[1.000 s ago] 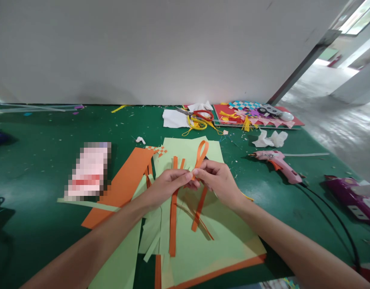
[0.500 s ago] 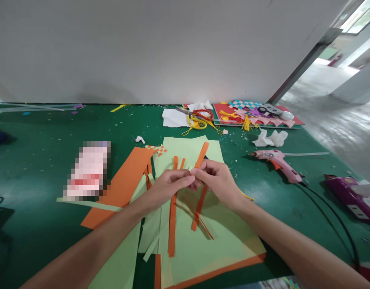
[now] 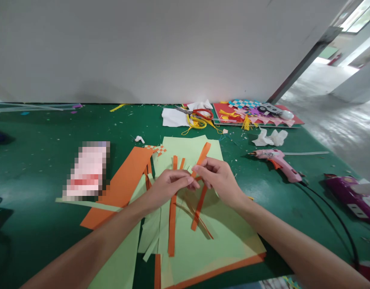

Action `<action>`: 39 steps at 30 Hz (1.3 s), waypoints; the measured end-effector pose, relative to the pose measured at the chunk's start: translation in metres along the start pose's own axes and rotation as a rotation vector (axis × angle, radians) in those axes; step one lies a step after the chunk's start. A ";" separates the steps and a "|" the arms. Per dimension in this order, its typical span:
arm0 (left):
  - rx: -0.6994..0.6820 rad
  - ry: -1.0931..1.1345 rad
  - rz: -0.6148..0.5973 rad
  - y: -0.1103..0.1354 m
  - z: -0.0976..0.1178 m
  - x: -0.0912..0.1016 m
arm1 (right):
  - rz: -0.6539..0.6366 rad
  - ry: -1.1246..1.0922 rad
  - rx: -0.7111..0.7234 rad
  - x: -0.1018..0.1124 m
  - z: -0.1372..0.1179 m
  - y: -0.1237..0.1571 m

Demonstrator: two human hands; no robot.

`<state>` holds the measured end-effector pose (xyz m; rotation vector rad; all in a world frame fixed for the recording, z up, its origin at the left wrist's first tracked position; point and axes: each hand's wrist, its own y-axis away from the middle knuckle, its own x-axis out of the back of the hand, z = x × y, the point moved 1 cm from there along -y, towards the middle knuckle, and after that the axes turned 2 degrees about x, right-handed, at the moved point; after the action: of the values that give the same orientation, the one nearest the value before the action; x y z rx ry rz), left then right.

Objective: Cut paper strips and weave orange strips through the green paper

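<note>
An orange paper strip (image 3: 204, 154) slants up between my hands above the pale green paper (image 3: 233, 228). My right hand (image 3: 220, 176) pinches it near its lower part with thumb and forefinger. My left hand (image 3: 175, 184) is closed at the strip's lower end, its thumb against the fingers; the exact contact there is partly hidden. Under my left hand a longer orange strip (image 3: 172, 228) lies on the green paper. Another orange strip (image 3: 198, 210) lies beneath my right hand, with thin curled slivers beside it.
An orange sheet (image 3: 121, 180) and a pixelated pink object (image 3: 87, 170) lie at left. Scissors (image 3: 203, 114) rest at the back. A pink glue gun (image 3: 278, 160), its cord trailing, and a purple tool (image 3: 350, 196) are at right. A grey wall (image 3: 127, 48) bounds the table's back.
My right hand has shifted slightly, and its thumb and forefinger grip the orange strip a little higher. The strip bends more at its top. My left hand has barely moved.
</note>
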<state>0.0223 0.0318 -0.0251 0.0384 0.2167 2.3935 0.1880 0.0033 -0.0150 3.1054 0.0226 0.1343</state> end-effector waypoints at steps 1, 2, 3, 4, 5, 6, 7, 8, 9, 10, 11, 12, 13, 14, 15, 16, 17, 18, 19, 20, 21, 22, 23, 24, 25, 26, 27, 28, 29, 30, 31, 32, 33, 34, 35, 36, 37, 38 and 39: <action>0.002 -0.014 -0.003 0.000 0.001 0.000 | 0.018 -0.001 -0.003 0.002 0.001 -0.001; 0.003 -0.027 -0.007 0.000 0.003 -0.001 | 0.032 -0.006 0.000 0.004 0.001 -0.002; 0.003 -0.040 -0.009 0.001 0.004 -0.001 | 0.042 -0.016 0.007 0.005 0.002 -0.003; 0.002 -0.053 -0.011 0.001 0.005 -0.001 | 0.047 -0.030 0.018 0.007 0.003 -0.003; 0.001 -0.065 -0.012 0.001 0.006 -0.002 | 0.050 -0.049 0.027 0.008 0.003 -0.004; -0.001 -0.077 -0.011 0.001 0.006 -0.002 | 0.052 -0.069 0.033 0.009 0.004 -0.005; -0.002 -0.088 -0.011 0.000 0.007 -0.002 | 0.054 -0.089 0.034 0.010 0.004 -0.005; -0.002 -0.097 -0.012 0.000 0.007 -0.002 | 0.060 -0.108 0.035 0.011 0.003 -0.005; -0.002 -0.103 -0.014 0.000 0.007 -0.002 | 0.067 -0.123 0.035 0.012 0.003 -0.006; -0.002 -0.105 -0.015 0.001 0.007 -0.002 | 0.074 -0.134 0.036 0.013 0.002 -0.006; 0.000 -0.106 -0.017 0.001 0.007 -0.002 | 0.083 -0.142 0.037 0.013 0.001 -0.007; 0.001 -0.105 -0.018 0.001 0.007 -0.002 | 0.092 -0.146 0.037 0.014 0.001 -0.007; 0.004 -0.105 -0.018 0.002 0.007 -0.002 | 0.100 -0.148 0.038 0.014 0.000 -0.007; 0.005 -0.106 -0.021 0.003 0.007 -0.003 | 0.105 -0.149 0.040 0.014 0.000 -0.007; 0.007 -0.110 -0.020 0.003 0.007 -0.003 | 0.108 -0.149 0.042 0.015 0.000 -0.008; 0.009 -0.117 -0.025 0.004 0.007 -0.003 | 0.107 -0.150 0.045 0.015 0.000 -0.008; 0.010 -0.121 -0.027 0.004 0.007 -0.003 | 0.103 -0.152 0.048 0.015 0.001 -0.008; 0.011 -0.125 -0.028 0.004 0.007 -0.003 | 0.098 -0.155 0.050 0.015 0.002 -0.007; 0.011 -0.128 -0.027 0.004 0.007 -0.003 | 0.090 -0.157 0.052 0.014 0.002 -0.007; 0.009 -0.130 -0.022 0.004 0.007 -0.003 | 0.082 -0.156 0.055 0.014 0.003 -0.007; 0.005 -0.128 -0.016 0.004 0.007 -0.003 | 0.074 -0.153 0.057 0.013 0.003 -0.006; 0.001 -0.120 -0.011 0.003 0.006 -0.002 | 0.066 -0.146 0.058 0.012 0.003 -0.006; 0.000 -0.107 -0.007 0.003 0.006 -0.002 | 0.057 -0.135 0.058 0.011 0.003 -0.005; 0.002 -0.091 -0.008 0.002 0.006 -0.002 | 0.050 -0.120 0.057 0.010 0.003 -0.004; 0.008 -0.073 -0.012 0.002 0.006 -0.002 | 0.046 -0.103 0.055 0.009 0.002 -0.004; 0.015 -0.052 -0.017 0.002 0.006 -0.002 | 0.040 -0.084 0.051 0.007 0.002 -0.003; 0.026 -0.033 -0.022 0.001 0.006 -0.003 | 0.032 -0.068 0.044 0.005 0.001 -0.002; 0.037 -0.017 -0.027 0.001 0.006 -0.003 | 0.022 -0.056 0.038 0.003 0.000 -0.001; 0.043 -0.004 -0.031 0.001 0.006 -0.003 | 0.007 -0.048 0.034 0.001 0.000 0.000; 0.046 0.006 -0.034 0.001 0.006 -0.004 | -0.008 -0.045 0.031 -0.001 -0.001 0.000; 0.043 0.013 -0.038 0.000 0.006 -0.004 | -0.021 -0.042 0.028 -0.002 -0.002 0.001; 0.038 0.014 -0.043 0.000 0.006 -0.005 | -0.031 -0.039 0.028 -0.003 -0.002 0.001; 0.031 0.010 -0.047 0.000 0.005 -0.005 | -0.037 -0.036 0.031 -0.004 -0.002 0.002; 0.028 0.003 -0.047 0.000 0.005 -0.005 | -0.040 -0.032 0.031 -0.004 -0.002 0.002; 0.030 -0.005 -0.045 0.000 0.005 -0.005 | -0.037 -0.028 0.032 -0.003 -0.002 0.001; 0.036 -0.011 -0.040 0.000 0.005 -0.005 | -0.029 -0.024 0.034 -0.002 -0.001 0.001; 0.044 -0.018 -0.036 0.000 0.005 -0.005 | -0.019 -0.020 0.037 -0.001 0.000 0.000; 0.051 -0.024 -0.033 0.000 0.006 -0.005 | -0.002 -0.016 0.042 0.000 0.001 0.000; 0.055 -0.029 -0.033 0.000 0.006 -0.005 | 0.017 -0.011 0.046 0.002 0.002 -0.001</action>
<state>0.0262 0.0290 -0.0191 0.0940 0.2672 2.3527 0.1901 0.0041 -0.0164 3.1532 -0.0010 0.1185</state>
